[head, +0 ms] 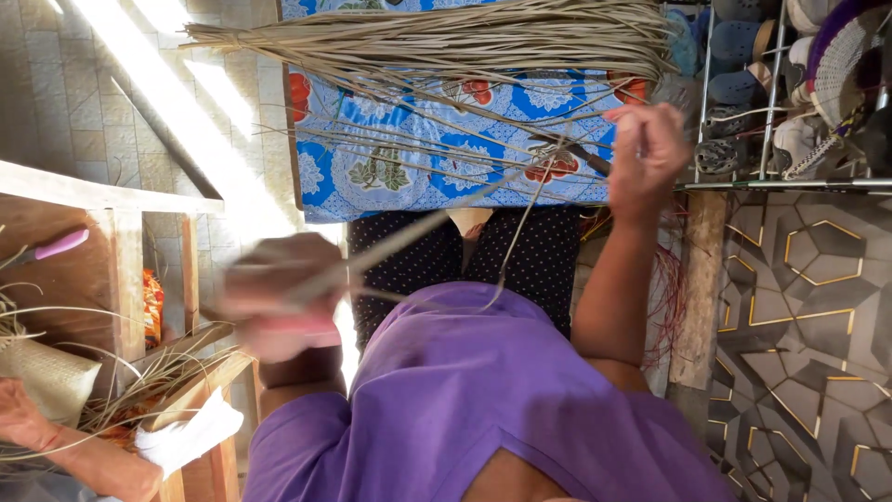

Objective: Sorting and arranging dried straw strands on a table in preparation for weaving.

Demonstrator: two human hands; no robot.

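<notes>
**Strand stretched between two hands over the lap**

Between the two hands, one long pale dried-leaf strand (437,218) runs taut across the purple-shirted lap (465,390). Its long axis slants from about eight o'clock up to two o'clock. The hand at lower left (279,307), blurred by motion, is clenched around the strand's lower end together with a pink-handled tool (302,327); whether a blade touches the strand cannot be told. The hand at upper right (648,153) is raised at the end of an outstretched forearm, fingers curled shut on the strand's far end. The view looks inverted, so I take the lower-left hand as the person's right and the upper-right as the left; that is a judgement. The lower-left hand lies nearer the body, the other well out toward two o'clock.

At twelve o'clock from the strand, a thick bundle of dry straw-coloured leaf strips (437,42) lies crosswise on a blue floral cloth (390,172), loose strips trailing toward the hands. At three o'clock stands a metal rack of shoes and sandals (743,84) over patterned grey tiles (808,307). At nine o'clock a bare wooden bench frame (121,242) carries woven material and stray strips; another person's arm (65,446) rests below it near a white cloth (186,437).
</notes>
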